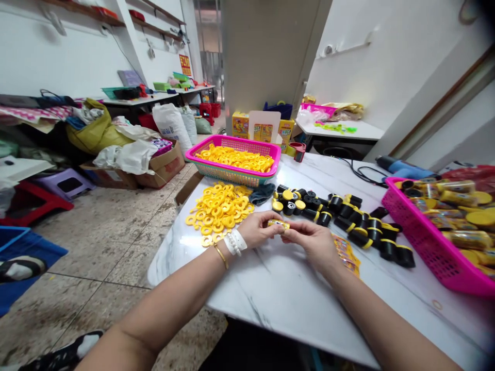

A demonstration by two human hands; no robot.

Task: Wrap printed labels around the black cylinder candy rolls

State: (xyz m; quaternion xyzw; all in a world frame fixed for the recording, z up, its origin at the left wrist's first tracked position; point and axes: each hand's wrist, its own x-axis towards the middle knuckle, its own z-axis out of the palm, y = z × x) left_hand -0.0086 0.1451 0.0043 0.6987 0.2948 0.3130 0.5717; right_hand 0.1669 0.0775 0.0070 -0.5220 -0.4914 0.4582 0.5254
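Over the white marbled table [255, 288], my left hand [259, 229] and my right hand [311, 242] meet with fingertips closed on a small yellow printed sleeve [279, 224]. Part of it is hidden by the fingers. Just beyond my left hand lies a heap of yellow plastic rings [218, 208]. Black cylinders with yellow ends [348, 214] are spread behind and to the right of my right hand. A stack of flat yellow printed sleeves [347, 255] lies beside my right wrist, partly covered by it.
A pink basket [234, 167] of yellow rings stands at the table's far left. Another pink basket [429, 247], full of wrapped cylinders, is at the right. A dark cloth [262, 194] lies near the rings. Behind are a blue heat gun [402, 167] with its cable and yellow printed boxes [240, 124].
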